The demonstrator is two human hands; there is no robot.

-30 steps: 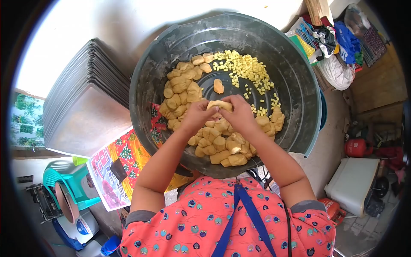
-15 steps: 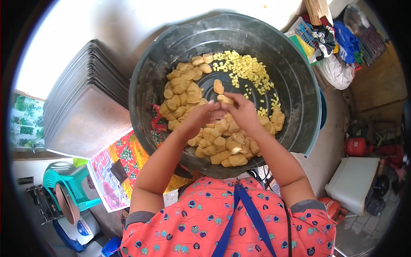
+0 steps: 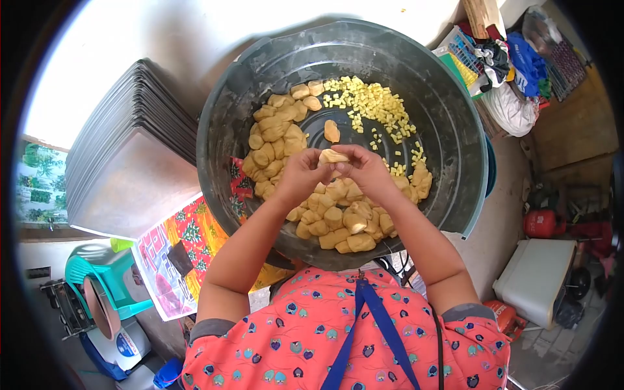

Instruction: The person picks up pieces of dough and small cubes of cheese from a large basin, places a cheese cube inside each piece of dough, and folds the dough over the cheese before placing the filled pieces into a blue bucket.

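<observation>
Between the fingers of both hands is a small piece of dough (image 3: 332, 156), held over the middle of a large dark tub (image 3: 448, 130). My left hand (image 3: 304, 174) pinches its left side, and my right hand (image 3: 365, 170) grips its right side. Just beyond the hands a single dough piece (image 3: 332, 131) lies on the tub floor. Many tan dough pieces (image 3: 276, 133) line the left of the tub, and more dough pieces (image 3: 335, 218) are heaped on the near side below my wrists. Small pale-yellow cubes (image 3: 374, 104) are scattered at the far right of the floor.
A tall stack of metal trays (image 3: 130, 156) leans left of the tub. Patterned cloth (image 3: 195, 240) lies under the tub's left side. A teal plastic chair (image 3: 110, 279) stands at lower left. At right are a white box (image 3: 536, 276) and piled bags (image 3: 510, 107).
My left hand has come up to the dough piece, so both hands now grip it. The piece has shifted slightly left and looks flatter and stretched.
</observation>
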